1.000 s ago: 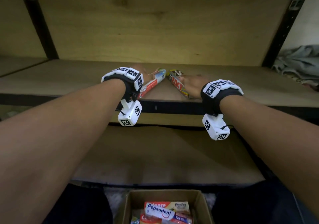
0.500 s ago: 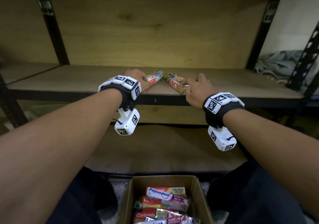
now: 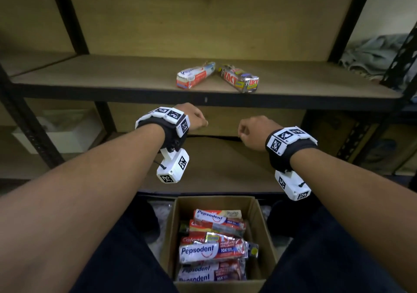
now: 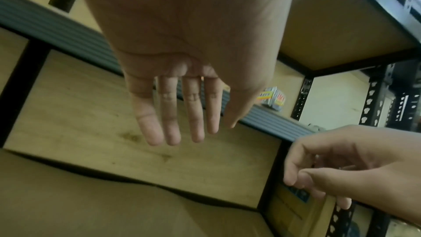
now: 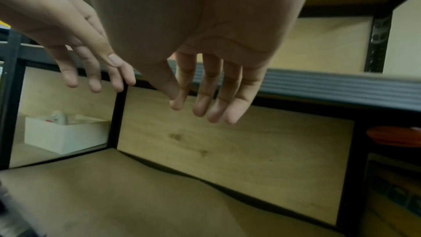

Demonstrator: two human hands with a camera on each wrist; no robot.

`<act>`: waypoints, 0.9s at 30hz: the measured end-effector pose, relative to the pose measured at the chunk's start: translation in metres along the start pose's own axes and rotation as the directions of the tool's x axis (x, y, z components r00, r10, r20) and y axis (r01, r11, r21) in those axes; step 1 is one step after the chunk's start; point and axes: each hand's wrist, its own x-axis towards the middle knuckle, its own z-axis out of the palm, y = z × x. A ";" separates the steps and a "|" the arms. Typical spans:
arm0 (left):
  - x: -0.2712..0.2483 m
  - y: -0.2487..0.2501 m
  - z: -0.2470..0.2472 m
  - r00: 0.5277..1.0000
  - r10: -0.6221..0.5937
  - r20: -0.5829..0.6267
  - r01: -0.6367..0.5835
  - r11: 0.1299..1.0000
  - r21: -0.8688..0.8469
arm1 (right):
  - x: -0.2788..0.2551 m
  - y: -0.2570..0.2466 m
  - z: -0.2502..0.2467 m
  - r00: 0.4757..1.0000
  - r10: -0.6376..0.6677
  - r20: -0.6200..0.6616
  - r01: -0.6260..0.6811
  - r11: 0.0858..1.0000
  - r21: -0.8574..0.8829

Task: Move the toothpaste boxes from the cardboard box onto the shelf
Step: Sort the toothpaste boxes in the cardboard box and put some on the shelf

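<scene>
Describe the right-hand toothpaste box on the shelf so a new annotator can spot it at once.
Find the wooden shelf above both hands, where two toothpaste boxes lie near the front edge, splayed apart towards the viewer. The one meant is the right one, the ZACT box. Its metallic silver wrap with red ZACT lettering sets it apart from the white and red box on its left.

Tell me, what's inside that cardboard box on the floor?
The cardboard box holds stacked toothpaste boxes, mostly Pepsodent, one Colgate. Whatever lies beneath the top layer is covered, so the full count is unclear.
</scene>
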 end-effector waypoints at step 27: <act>-0.059 -0.194 0.276 0.601 -0.268 0.753 0.336 0.940 0.067 | 0.005 0.055 0.319 0.835 0.144 0.531 -0.257 0.956 0.144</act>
